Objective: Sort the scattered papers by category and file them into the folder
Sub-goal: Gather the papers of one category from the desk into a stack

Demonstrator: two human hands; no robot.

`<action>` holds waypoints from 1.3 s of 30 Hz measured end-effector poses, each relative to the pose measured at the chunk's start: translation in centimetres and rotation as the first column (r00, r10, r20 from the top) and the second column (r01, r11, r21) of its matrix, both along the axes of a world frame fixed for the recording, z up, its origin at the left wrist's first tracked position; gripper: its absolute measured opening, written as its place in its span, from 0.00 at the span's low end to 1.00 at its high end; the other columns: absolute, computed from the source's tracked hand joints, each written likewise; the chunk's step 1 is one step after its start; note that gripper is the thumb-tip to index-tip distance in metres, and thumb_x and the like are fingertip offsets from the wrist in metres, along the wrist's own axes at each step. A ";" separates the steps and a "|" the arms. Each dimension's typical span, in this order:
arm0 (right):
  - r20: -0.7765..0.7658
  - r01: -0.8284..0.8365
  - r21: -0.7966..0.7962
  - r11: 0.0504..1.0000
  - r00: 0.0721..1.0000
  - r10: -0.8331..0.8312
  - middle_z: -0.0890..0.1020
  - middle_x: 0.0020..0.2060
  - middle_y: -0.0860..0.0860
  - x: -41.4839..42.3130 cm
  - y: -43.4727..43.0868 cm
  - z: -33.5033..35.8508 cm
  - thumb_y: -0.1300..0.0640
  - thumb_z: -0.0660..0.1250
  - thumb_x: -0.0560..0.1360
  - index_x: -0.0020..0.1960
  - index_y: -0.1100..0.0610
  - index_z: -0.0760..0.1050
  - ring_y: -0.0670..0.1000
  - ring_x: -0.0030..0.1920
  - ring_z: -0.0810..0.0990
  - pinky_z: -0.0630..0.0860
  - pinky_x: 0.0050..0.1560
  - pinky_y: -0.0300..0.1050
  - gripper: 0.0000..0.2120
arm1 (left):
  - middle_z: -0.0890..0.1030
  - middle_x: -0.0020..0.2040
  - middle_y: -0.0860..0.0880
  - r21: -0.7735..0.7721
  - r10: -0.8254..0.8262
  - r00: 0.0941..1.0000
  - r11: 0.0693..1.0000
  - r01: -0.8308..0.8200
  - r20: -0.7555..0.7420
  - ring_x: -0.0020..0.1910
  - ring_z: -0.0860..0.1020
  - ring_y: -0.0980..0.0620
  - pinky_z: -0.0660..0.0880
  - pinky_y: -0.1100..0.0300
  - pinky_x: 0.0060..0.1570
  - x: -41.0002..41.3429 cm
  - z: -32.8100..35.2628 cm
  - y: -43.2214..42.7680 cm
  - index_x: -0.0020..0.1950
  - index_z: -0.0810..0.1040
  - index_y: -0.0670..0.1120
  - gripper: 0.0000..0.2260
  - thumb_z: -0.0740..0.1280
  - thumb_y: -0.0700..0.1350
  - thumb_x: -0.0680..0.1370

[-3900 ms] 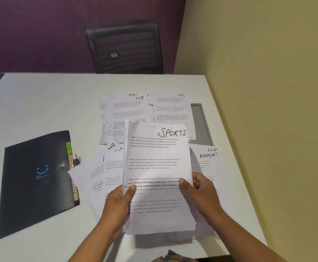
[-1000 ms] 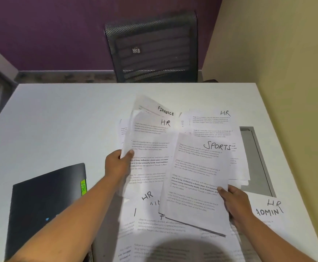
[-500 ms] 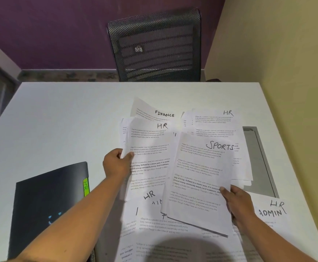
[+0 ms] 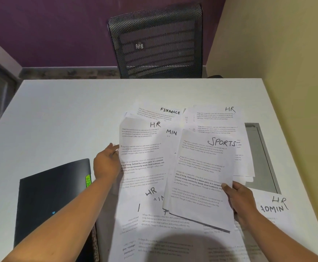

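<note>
White papers (image 4: 218, 118) lie mixed across the table (image 4: 59, 114) and the black folder (image 4: 54, 195) sits shut at near left, so I judge filing has not begun. My right hand (image 4: 239, 197) grips the SPORTS stack (image 4: 199, 178) by its right edge; my left hand (image 4: 106, 163) touches an HR sheet (image 4: 141, 148), though I cannot tell whether it is gripping. There is open room to the left and far side, while the wall (image 4: 287, 72) crowds the right.

The left hand (image 4: 107, 164), left of centre in the frame, reaches forward on a bare arm, its fingers (image 4: 114, 148) nearly straight. The right hand (image 4: 239, 200), at lower right, pinches the SPORTS stack (image 4: 201, 176), thumb (image 4: 226, 186) on top.
</note>
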State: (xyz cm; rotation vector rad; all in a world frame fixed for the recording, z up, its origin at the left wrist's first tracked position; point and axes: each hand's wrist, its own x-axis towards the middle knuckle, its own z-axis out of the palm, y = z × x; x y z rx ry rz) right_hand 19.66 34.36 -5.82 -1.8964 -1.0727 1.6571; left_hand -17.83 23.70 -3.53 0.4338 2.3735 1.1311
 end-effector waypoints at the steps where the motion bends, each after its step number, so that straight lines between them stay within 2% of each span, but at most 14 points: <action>1: -0.004 0.001 -0.002 1.000 1.000 -0.001 0.87 0.48 0.56 0.1 0.1 -0.1 0.62 0.68 0.79 0.57 0.60 0.82 0.60 0.49 0.86 0.81 0.56 0.57 0.08 | 0.81 0.63 0.46 0.004 0.007 1.000 1.000 -0.007 0.022 0.60 0.80 0.46 0.73 0.57 0.62 0.1 0.0 0.1 0.61 0.82 0.47 0.11 0.67 0.40 0.79; 4: -0.024 -0.013 -0.016 1.000 1.000 0.013 0.87 0.50 0.55 0.5 0.2 -0.6 0.61 0.68 0.79 0.58 0.59 0.82 0.59 0.51 0.85 0.78 0.61 0.60 0.09 | 0.84 0.49 0.48 0.030 0.011 0.995 0.999 -0.014 0.103 0.48 0.82 0.49 0.77 0.52 0.60 0.4 0.1 0.5 0.60 0.82 0.46 0.12 0.71 0.39 0.76; 7: -0.089 0.003 -0.062 0.998 0.996 -0.008 0.86 0.52 0.59 1.0 0.2 -0.7 0.65 0.66 0.79 0.59 0.62 0.81 0.60 0.53 0.85 0.77 0.63 0.58 0.10 | 0.80 0.42 0.50 0.063 -0.008 0.981 0.998 -0.004 0.192 0.41 0.80 0.50 0.79 0.55 0.51 0.7 0.4 1.1 0.61 0.78 0.48 0.18 0.74 0.34 0.73; 12: -0.186 0.013 -0.093 0.996 0.982 -0.030 0.87 0.45 0.54 1.4 0.1 -0.3 0.69 0.64 0.79 0.54 0.61 0.80 0.50 0.40 0.87 0.82 0.37 0.38 0.09 | 0.76 0.32 0.51 -0.016 -0.178 0.938 0.982 0.191 0.299 0.30 0.76 0.51 0.77 0.58 0.38 1.1 0.7 1.9 0.54 0.80 0.43 0.19 0.70 0.24 0.71; 14: -0.207 0.014 -0.095 0.995 0.978 -0.033 0.87 0.44 0.53 1.6 0.1 -0.5 0.70 0.64 0.79 0.54 0.61 0.80 0.48 0.38 0.87 0.82 0.35 0.36 0.09 | 0.73 0.30 0.51 -0.061 -0.252 0.914 0.957 0.285 0.317 0.28 0.74 0.52 0.74 0.59 0.34 1.2 0.7 2.0 0.50 0.82 0.43 0.17 0.69 0.23 0.70; 18: -0.232 0.014 -0.092 0.996 0.972 -0.035 0.88 0.42 0.52 1.6 0.0 -0.8 0.70 0.64 0.79 0.55 0.62 0.80 0.49 0.39 0.87 0.82 0.36 0.35 0.10 | 0.81 0.36 0.45 -0.086 -0.308 0.917 0.937 0.338 0.253 0.31 0.78 0.48 0.76 0.58 0.35 1.4 0.3 2.1 0.42 0.84 0.46 0.10 0.72 0.31 0.72; 20: -0.243 0.012 -0.095 0.995 0.969 -0.035 0.87 0.42 0.51 1.7 0.0 -0.8 0.71 0.63 0.79 0.56 0.62 0.80 0.49 0.39 0.87 0.81 0.36 0.35 0.10 | 0.84 0.39 0.44 -0.032 -0.229 0.953 0.970 0.240 0.197 0.34 0.80 0.47 0.78 0.57 0.37 1.6 0.3 2.2 0.43 0.83 0.43 0.03 0.72 0.37 0.76; 23: -0.266 0.019 -0.092 0.996 0.963 -0.043 0.88 0.43 0.51 1.7 0.0 -1.1 0.70 0.65 0.78 0.55 0.62 0.80 0.48 0.39 0.87 0.83 0.39 0.36 0.09 | 0.83 0.39 0.49 0.074 -0.081 0.989 0.995 0.073 0.120 0.35 0.80 0.52 0.75 0.62 0.35 1.8 0.6 2.3 0.44 0.82 0.46 0.03 0.70 0.41 0.78; 27: -0.293 0.010 -0.072 0.997 0.956 -0.031 0.88 0.47 0.53 1.8 0.1 -1.3 0.54 0.77 0.57 0.56 0.61 0.80 0.49 0.43 0.87 0.83 0.44 0.38 0.28 | 0.82 0.38 0.52 0.099 -0.029 0.982 0.995 0.010 0.187 0.34 0.79 0.51 0.75 0.62 0.34 1.5 0.7 2.3 0.45 0.80 0.49 0.04 0.69 0.42 0.79; 28: -0.298 0.004 -0.067 0.998 0.954 -0.023 0.88 0.46 0.53 1.8 0.1 -1.3 0.54 0.77 0.57 0.55 0.61 0.80 0.49 0.44 0.87 0.83 0.43 0.37 0.28 | 0.82 0.38 0.51 0.103 -0.031 0.978 0.995 0.010 0.205 0.34 0.79 0.51 0.75 0.62 0.33 1.5 0.7 2.3 0.46 0.80 0.48 0.03 0.69 0.42 0.79; 31: -0.319 0.007 -0.064 0.998 0.947 -0.027 0.88 0.44 0.51 1.9 0.0 -1.5 0.69 0.68 0.75 0.54 0.61 0.80 0.48 0.42 0.88 0.83 0.40 0.36 0.09 | 0.83 0.39 0.50 0.112 -0.040 0.976 0.994 0.016 0.215 0.35 0.80 0.49 0.76 0.61 0.33 1.3 0.5 2.2 0.49 0.81 0.46 0.02 0.68 0.41 0.79; 34: -0.308 0.009 -0.068 0.998 0.951 -0.030 0.88 0.46 0.54 2.1 0.0 -1.8 0.68 0.66 0.77 0.56 0.62 0.80 0.52 0.46 0.87 0.84 0.45 0.40 0.10 | 0.83 0.40 0.45 0.089 -0.131 0.961 0.990 0.112 0.242 0.36 0.79 0.46 0.76 0.60 0.31 0.9 0.0 2.1 0.49 0.83 0.42 0.06 0.69 0.44 0.79; 37: -0.314 0.001 -0.054 0.999 0.949 -0.018 0.88 0.48 0.55 2.0 0.1 -1.6 0.59 0.75 0.64 0.55 0.62 0.80 0.53 0.46 0.87 0.84 0.46 0.42 0.21 | 0.80 0.33 0.48 0.013 -0.232 0.965 0.973 0.232 0.125 0.32 0.77 0.48 0.73 0.56 0.35 1.0 -0.4 2.4 0.35 0.78 0.45 0.20 0.63 0.57 0.80; 39: -0.304 0.000 -0.042 0.999 0.953 -0.013 0.88 0.46 0.55 1.9 0.0 -1.5 0.54 0.77 0.57 0.54 0.61 0.80 0.52 0.44 0.88 0.84 0.42 0.39 0.27 | 0.77 0.32 0.47 -0.071 -0.096 0.994 0.992 0.099 0.051 0.33 0.76 0.46 0.69 0.56 0.34 1.0 -0.7 3.0 0.33 0.73 0.44 0.25 0.55 0.58 0.83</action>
